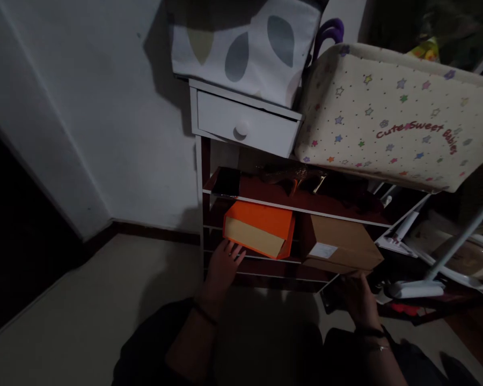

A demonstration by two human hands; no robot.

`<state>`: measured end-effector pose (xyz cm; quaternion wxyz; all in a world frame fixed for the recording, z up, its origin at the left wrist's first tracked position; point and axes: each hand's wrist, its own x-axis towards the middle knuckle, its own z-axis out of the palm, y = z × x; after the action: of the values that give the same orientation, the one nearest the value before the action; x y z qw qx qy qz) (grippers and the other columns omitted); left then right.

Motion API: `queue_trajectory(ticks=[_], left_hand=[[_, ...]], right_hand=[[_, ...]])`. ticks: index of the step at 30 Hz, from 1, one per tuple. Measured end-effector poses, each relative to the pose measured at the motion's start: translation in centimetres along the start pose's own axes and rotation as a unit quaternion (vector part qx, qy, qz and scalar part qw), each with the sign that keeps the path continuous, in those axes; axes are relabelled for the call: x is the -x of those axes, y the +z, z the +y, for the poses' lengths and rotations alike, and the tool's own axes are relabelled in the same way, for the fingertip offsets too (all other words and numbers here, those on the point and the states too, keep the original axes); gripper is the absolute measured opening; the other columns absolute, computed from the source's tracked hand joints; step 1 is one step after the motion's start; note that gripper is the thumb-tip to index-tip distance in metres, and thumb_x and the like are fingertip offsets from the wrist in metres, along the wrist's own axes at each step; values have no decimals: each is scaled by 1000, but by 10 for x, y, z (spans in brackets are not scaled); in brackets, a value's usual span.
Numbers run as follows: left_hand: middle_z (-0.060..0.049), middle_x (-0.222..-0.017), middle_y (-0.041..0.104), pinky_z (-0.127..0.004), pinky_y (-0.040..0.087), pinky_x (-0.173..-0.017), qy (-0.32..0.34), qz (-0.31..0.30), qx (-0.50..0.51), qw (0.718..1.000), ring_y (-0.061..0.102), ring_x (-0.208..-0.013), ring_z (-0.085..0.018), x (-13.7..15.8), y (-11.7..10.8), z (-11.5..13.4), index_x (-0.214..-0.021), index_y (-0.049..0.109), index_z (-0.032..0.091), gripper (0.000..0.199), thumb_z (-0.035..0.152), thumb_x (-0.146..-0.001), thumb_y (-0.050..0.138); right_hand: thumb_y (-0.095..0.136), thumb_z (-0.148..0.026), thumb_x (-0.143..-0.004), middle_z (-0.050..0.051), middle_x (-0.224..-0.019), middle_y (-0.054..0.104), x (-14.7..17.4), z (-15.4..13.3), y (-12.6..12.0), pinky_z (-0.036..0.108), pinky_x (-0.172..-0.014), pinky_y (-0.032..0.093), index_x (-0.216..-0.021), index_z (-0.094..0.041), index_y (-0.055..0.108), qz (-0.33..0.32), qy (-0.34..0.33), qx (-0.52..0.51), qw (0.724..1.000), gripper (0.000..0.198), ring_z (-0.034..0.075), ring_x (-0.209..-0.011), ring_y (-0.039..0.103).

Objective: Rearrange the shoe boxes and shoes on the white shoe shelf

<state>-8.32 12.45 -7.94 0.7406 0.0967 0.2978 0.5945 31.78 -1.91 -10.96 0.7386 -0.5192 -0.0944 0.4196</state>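
Note:
My left hand [224, 262] is open, its fingers spread at the lower left corner of an orange box [263, 215] with a pale front panel. The fingertips appear to touch that corner. The orange box sits tilted on a middle shelf, its front jutting out. To its right, a brown cardboard box [342, 238] with a white label [323, 250] also sticks out of the shelf. My right hand [359, 300] reaches up to this box's bottom front edge, fingers stretched out and partly hidden in shadow. Whether it bears any of the box's weight, I cannot tell.
Both boxes are in a shelf unit [296, 207] with a white drawer [247, 120] on top. A leaf-patterned fabric bin [261, 48] and a star-printed basket [398, 115] stand above. A grey pole [462, 236] and clutter lie at right. The wall [145, 134] is left.

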Motion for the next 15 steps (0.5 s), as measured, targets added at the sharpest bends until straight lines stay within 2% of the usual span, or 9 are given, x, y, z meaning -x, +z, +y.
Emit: queue_trajectory(ticks=[3,6,11,15], left_hand=[[-9,-124,71,-55,46,-120,-2,-4,0,1000,64,-132,-30,0,3,9,-99,61,26,7,28,-93,57],[-9,-121,71,-53,47,-118,15,-7,-10,1000,65,-129,-30,-3,5,22,-98,62,26,10,35,-94,59],[-10,-128,70,-44,49,-116,51,-20,-48,997,61,-132,-29,-10,1,35,-101,65,24,20,43,-94,63],[-9,-134,69,-45,51,-113,41,-29,-89,995,61,-133,-29,-7,-11,34,-105,67,23,21,42,-98,61]], right_hand=[[81,-70,-72,5,-124,72,11,35,-20,56,-117,47,-106,-31,68,2,37,30,999,54,29,-128,66],[86,-68,-68,6,-116,75,26,62,-39,52,-111,51,-100,-30,66,7,41,60,997,54,30,-127,68],[91,-54,-61,6,-114,76,34,83,-66,47,-104,54,-107,-29,65,39,61,114,991,59,30,-119,73],[91,-47,-60,5,-111,77,37,98,-76,44,-98,58,-106,-26,67,34,73,170,982,56,28,-111,74]])
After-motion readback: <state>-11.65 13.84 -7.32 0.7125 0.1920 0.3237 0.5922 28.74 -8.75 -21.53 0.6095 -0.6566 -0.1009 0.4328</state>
